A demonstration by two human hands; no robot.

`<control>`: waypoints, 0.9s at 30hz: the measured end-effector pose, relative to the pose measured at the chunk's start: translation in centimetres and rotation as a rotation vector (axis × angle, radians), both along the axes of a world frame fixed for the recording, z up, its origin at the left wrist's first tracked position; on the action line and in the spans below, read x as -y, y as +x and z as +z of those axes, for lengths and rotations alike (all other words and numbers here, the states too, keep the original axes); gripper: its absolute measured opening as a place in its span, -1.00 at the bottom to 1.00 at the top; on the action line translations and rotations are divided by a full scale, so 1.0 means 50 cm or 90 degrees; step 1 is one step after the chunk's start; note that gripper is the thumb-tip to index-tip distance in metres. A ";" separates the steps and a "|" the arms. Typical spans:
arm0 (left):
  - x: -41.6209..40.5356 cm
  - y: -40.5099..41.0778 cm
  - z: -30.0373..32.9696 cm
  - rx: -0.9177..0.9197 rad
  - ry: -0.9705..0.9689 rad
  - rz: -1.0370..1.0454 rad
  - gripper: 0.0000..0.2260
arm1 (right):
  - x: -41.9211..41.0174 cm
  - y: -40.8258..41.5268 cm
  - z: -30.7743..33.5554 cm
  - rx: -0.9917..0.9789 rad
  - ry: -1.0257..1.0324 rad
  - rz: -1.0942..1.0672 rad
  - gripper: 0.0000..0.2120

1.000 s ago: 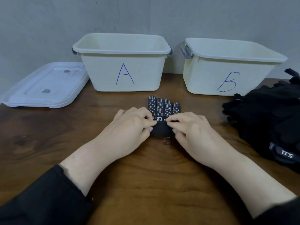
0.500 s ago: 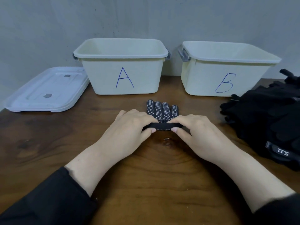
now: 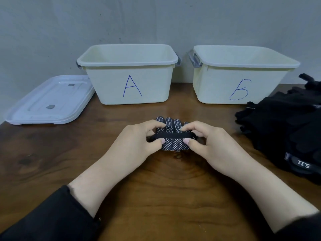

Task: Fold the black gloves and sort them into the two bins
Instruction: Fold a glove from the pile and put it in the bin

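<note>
Dotted black glove (image 3: 172,144) on the table (image 3: 156,197) — cuff half-folded, pinched between curled fingers of both hands.

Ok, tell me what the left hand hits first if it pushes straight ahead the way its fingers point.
The left hand already pinches the dotted glove, with the right hand just beyond along its inward-pointing fingers. Depth is unclear, but bin A stands farther back.

Soft, dim, even light is falling from above, leaving faint shadows under the hands. A pale sheen is showing on the wooden table (image 3: 173,110). Wide-angle distortion is bending the edges, and the pile of black gloves (image 3: 284,129) is losing detail.
</note>
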State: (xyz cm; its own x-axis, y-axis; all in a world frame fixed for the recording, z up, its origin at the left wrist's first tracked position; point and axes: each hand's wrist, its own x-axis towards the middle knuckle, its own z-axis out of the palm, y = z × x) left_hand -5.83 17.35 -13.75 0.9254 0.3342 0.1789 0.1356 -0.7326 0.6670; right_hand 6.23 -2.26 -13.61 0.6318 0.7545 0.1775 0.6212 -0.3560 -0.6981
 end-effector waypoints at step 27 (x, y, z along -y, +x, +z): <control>0.000 0.016 -0.027 -0.062 0.317 -0.069 -0.51 | -0.027 0.016 -0.049 0.216 -0.041 0.032 -0.70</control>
